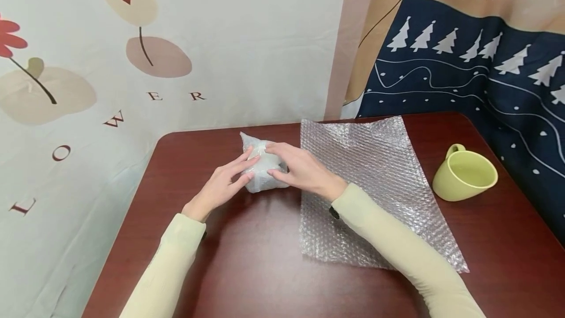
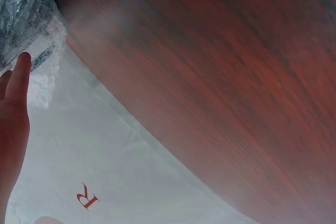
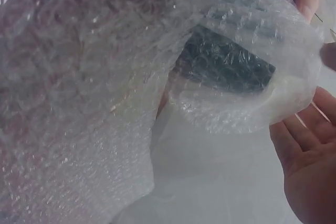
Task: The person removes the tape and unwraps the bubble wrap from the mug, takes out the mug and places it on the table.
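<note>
A small bubble-wrapped bundle sits near the back of the dark red table, a wrap corner sticking up at its far left. With nearly straight fingers, my left hand touches the bundle's left side; in the left wrist view a fingertip rests at the wrap. My right hand holds its right side, thumb and fingers spread around it. In the right wrist view, a dark patch shows through the bundle's clear layers. What is wrapped inside cannot be made out.
A flat sheet of bubble wrap lies right of the bundle, beneath my right forearm. Farther right stands a yellow-green mug, its handle toward the back. Printed cloth hangs behind the table.
</note>
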Demonstrator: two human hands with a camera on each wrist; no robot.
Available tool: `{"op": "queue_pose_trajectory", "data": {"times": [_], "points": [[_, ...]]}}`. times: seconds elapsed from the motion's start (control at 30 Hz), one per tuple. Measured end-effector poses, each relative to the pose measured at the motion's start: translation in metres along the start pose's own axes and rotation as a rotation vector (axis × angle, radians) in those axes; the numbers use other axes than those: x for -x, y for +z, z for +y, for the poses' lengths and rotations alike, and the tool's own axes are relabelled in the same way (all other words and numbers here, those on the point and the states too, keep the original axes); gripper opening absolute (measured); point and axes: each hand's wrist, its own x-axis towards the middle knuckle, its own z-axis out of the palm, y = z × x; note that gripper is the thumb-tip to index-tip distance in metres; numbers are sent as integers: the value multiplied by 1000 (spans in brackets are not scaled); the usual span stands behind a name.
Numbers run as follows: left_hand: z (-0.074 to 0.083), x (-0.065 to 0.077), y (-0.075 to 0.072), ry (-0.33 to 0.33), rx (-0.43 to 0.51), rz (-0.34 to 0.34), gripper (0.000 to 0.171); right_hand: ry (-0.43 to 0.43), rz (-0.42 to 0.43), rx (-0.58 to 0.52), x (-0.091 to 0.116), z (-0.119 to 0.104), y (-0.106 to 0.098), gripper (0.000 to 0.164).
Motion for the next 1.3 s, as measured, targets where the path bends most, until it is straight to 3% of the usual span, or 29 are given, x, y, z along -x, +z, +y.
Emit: {"op": "queue_pose_trajectory", "data": {"times": [0.4,0.7,1.1,1.3], "points": [[-2,5,3,-2,13,18,51,32,22,92,-6,-8,5,25],[-1,2,8,-5,8,33,57,73,57,55,-6,-4,5,21],[-3,2,17,15,-3,106,71,136,70,-41,-8,1,3,22],[-4,1,20,6,139,157,89,227,93,-81,-9,2,2,22]]}}
